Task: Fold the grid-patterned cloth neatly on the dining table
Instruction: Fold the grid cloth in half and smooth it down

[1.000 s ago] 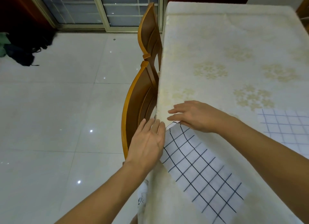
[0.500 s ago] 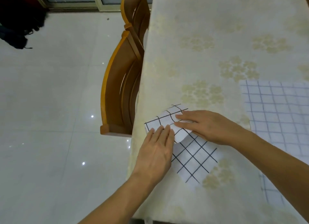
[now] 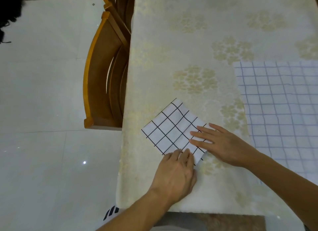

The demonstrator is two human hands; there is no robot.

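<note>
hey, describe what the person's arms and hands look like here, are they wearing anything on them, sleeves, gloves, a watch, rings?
Both forearms are bare as far as the picture reaches: no sleeves show. The left hand and right hand wear no gloves, and no watch, bracelet or ring is visible on either wrist or on the fingers that show. The nails look short and unpainted. Anything worn higher up the arms lies outside the view.
</note>
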